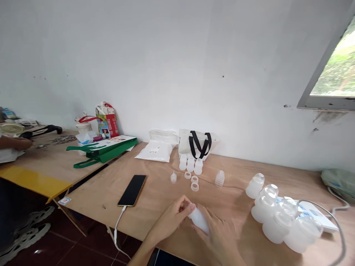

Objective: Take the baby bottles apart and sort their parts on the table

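Both hands hold a translucent white plastic bottle (199,220) lying on its side just above the plywood table (166,207). My left hand (171,218) grips its far end, and my right hand (219,236) wraps its lower side. Beyond them stand several small bottles (190,164), with several plastic rings (194,183), a small nozzle cap (173,178) and a stack of translucent cups (219,178) nearby. Larger translucent bottles (273,216) crowd together to the right of my right hand.
A black phone (132,190) lies left of my hands, its white cable trailing off the table edge. White bags stand against the wall. On a second table at left, a co-worker's hand (15,143) rests near metal parts and a green bag (104,151).
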`<state>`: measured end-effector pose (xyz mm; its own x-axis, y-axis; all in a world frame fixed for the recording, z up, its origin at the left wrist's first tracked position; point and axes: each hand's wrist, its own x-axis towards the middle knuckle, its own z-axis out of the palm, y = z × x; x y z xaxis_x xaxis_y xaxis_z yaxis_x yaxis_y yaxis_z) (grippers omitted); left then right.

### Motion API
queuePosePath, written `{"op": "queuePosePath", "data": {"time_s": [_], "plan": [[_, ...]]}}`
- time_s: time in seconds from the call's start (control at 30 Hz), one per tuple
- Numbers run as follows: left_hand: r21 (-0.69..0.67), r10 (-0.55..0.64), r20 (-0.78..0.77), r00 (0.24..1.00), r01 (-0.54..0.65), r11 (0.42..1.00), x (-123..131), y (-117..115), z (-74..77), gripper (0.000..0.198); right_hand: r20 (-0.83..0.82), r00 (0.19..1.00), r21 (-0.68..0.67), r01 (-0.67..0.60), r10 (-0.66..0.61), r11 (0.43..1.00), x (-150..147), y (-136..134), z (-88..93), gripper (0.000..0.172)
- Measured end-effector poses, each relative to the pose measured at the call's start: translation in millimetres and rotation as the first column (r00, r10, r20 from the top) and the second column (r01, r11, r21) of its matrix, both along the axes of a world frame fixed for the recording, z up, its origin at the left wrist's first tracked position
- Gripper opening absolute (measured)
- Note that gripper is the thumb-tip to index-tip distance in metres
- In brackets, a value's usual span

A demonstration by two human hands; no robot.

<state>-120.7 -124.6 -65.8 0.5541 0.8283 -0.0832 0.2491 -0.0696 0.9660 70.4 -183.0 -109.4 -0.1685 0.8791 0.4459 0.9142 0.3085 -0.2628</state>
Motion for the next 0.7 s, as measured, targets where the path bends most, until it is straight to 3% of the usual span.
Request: {"op": "queuePosePath", "data": {"time_s": [0.17,0.23,0.33,0.4,0.47,0.53,0.63,0.7], "plan": [[-0.054,0.104,-0.008,0.995,-0.104,0.993,-2.5,19.5,-18.0,0.053,0.176,0.983,0.218,0.005,-0.044,0.976,2.1,4.9,-8.3,0.070],[-0.053,0.160,0.018,0.987,-0.159,0.986,-8.3,26.8,-20.4,0.053,0.141,0.989,0.228,0.015,-0.048,0.974,4.4,6.3,-9.8,0.075],[0.056,0.233,0.046,0.971,-0.235,0.970,-18.3,32.2,-21.7,0.050,-0.098,0.995,0.147,0.020,-0.005,0.989,8.4,6.5,-11.8,0.056],[0.173,0.270,-0.040,0.962,-0.259,0.950,-21.9,34.1,-24.5,0.046,-0.287,0.957,0.056,0.057,-0.039,0.997,10.8,6.9,-11.7,0.040],[0.289,0.270,-0.142,0.952,-0.221,0.931,-20.1,38.7,-30.1,0.040,-0.425,0.899,-0.051,0.092,-0.105,0.994,12.7,10.5,-8.1,0.038],[0.391,0.226,-0.215,0.950,-0.128,0.911,-12.6,48.9,-36.9,0.036,-0.527,0.843,-0.126,0.045,-0.106,0.991,14.2,20.8,-0.4,0.041],[0.466,0.155,-0.342,0.927,0.024,0.885,4.7,72.0,-43.1,0.040,-0.659,0.752,-0.099,-0.070,-0.013,0.993,16.9,53.2,13.1,0.042],[0.467,0.122,-0.390,0.913,0.082,0.881,15.4,85.0,-42.1,0.048,-0.708,0.706,-0.056,-0.053,-0.002,0.997,19.6,84.0,17.4,0.042]]}}
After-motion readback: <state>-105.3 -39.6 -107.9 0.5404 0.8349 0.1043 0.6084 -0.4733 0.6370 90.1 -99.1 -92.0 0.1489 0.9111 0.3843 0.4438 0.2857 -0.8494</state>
